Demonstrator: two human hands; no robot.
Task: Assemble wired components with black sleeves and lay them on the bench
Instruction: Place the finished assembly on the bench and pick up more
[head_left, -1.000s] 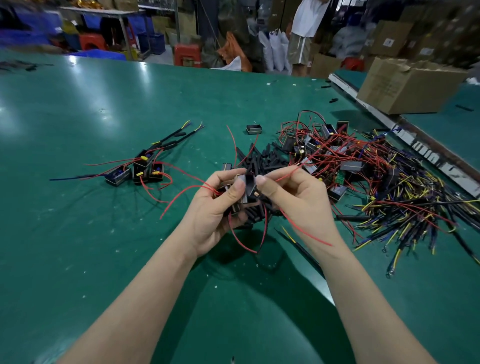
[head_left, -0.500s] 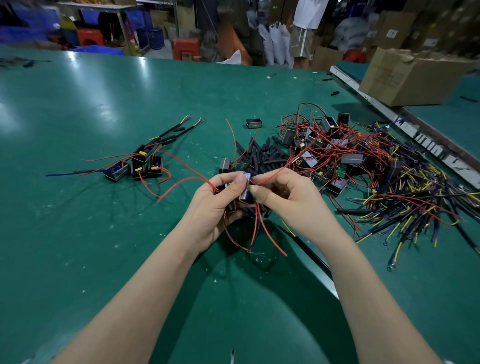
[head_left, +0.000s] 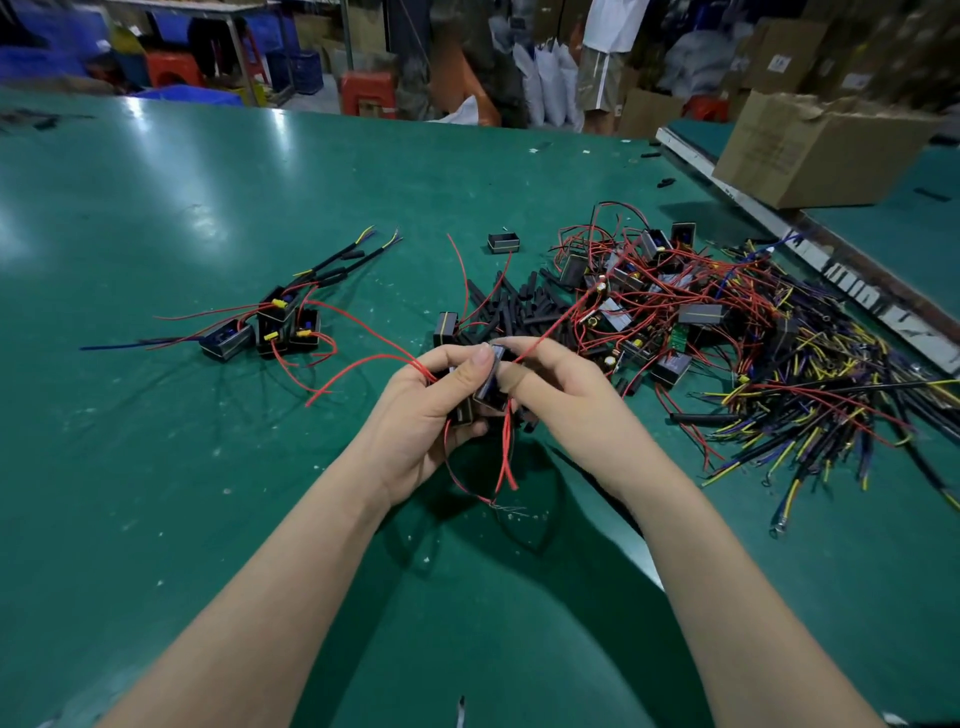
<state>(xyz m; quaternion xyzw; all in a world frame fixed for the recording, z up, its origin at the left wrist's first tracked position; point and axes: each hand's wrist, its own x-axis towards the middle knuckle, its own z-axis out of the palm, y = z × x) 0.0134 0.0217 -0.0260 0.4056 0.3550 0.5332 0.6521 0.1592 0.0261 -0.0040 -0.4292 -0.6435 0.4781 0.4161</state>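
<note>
Green bench (head_left: 156, 467) in a cluttered workshop, cardboard box (head_left: 810, 150) at far right edge. Both hands meet just above the bench centre. Left hand (head_left: 431, 410) grips a small black wired component (head_left: 491, 382), thumb curled over its top, red leads (head_left: 363, 364) trailing out leftward and down. Right hand (head_left: 561, 395) pinches the same component from the other side, index and thumb closed on it; one red wire runs up and right from the pinch. Whether a sleeve is already on cannot be told, fingers hide it.

Loose black sleeves (head_left: 524, 312) lie in a pile just behind the hands. Unfinished stock tangle (head_left: 701, 322) is to the right. Finished pieces (head_left: 275, 327) lie well apart on the left.

Judged step: seating or orienting the component before sleeving. To do it well, the left hand should keep the body steady while the right gathers the leads straight and together, so a sleeve slides on without snagging stray strands. Bare strands show at a hanging wire end (head_left: 506, 506); likely to fray if forced. Then lay it beside the left group.
</note>
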